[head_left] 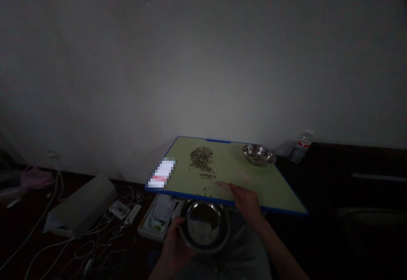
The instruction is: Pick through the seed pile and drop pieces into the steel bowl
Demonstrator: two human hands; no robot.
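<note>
My left hand (176, 244) grips the left rim of a shiny metal bowl (205, 246), just below the near edge of a pale green folding table (229, 161) with a blue border. A few small specks lie inside the bowl. On the tabletop, my right hand (246, 201) reaches in over the near edge with its fingers stretched out to the left; the fingertips are blurred. Small dark seeds or beans (202, 159) are heaped left of centre, with a looser scatter trailing toward the bowl and my right fingertips. A second metal bowl (259, 155) stands at the far right corner.
A lit phone (162, 173), partly pixelated, lies at the table's left edge. Right of the table is a plastic bottle (300, 147). On the floor are a box (81, 208), tangled cables (95, 233), a white tray (155, 220) and a pink bag (36, 177). A wall rises behind.
</note>
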